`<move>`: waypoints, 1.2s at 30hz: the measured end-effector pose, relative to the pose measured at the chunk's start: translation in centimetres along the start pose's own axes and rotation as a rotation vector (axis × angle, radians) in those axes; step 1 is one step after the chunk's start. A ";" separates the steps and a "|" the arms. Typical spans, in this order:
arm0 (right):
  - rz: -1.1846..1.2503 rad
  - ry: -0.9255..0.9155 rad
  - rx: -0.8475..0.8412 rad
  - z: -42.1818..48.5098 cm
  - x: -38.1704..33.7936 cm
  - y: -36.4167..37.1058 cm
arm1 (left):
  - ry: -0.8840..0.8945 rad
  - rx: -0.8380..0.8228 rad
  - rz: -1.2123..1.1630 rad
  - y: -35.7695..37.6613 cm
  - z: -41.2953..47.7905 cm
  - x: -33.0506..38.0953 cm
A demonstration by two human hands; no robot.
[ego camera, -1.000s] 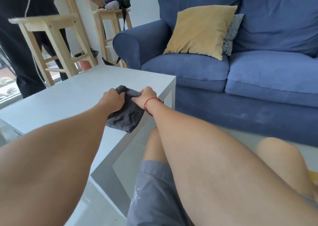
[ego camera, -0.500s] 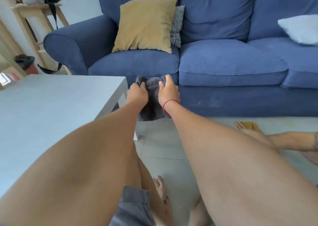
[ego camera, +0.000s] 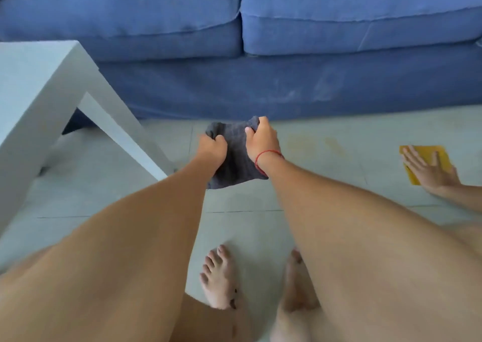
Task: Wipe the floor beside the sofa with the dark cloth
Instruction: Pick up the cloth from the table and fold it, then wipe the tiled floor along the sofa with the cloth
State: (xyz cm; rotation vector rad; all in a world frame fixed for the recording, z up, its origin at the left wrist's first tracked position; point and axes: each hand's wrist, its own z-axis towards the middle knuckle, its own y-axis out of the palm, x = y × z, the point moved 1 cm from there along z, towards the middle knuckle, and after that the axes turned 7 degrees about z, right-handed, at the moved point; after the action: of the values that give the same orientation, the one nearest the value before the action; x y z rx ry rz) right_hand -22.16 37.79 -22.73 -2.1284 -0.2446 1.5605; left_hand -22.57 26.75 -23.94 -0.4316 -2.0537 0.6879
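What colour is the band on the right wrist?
Red, a thin string band, seen in the head view.

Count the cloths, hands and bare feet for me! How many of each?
Cloths: 2, the dark cloth and a yellow cloth.
Hands: 3, left hand, right hand, another person's hand.
Bare feet: 2, and.
Total: 7.

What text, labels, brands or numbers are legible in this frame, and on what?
None: no legible text anywhere in the head view.
dark cloth, held by left hand and right hand: plain, no tag or print visible.
blue sofa: faint pale smudges on the front, not lettering.
yellow cloth under another person's hand: plain.
white table: unmarked.
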 end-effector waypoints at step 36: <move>-0.771 -0.312 -0.198 18.6 15.8 21.7 | -0.016 -0.143 0.647 7.7 23.4 -16.5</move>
State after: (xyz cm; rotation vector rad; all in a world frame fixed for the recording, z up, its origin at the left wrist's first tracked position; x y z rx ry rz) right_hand -37.32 30.72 -50.81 -1.5885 -1.2052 1.3964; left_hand -33.26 16.73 -49.71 -1.2051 -1.9806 0.9185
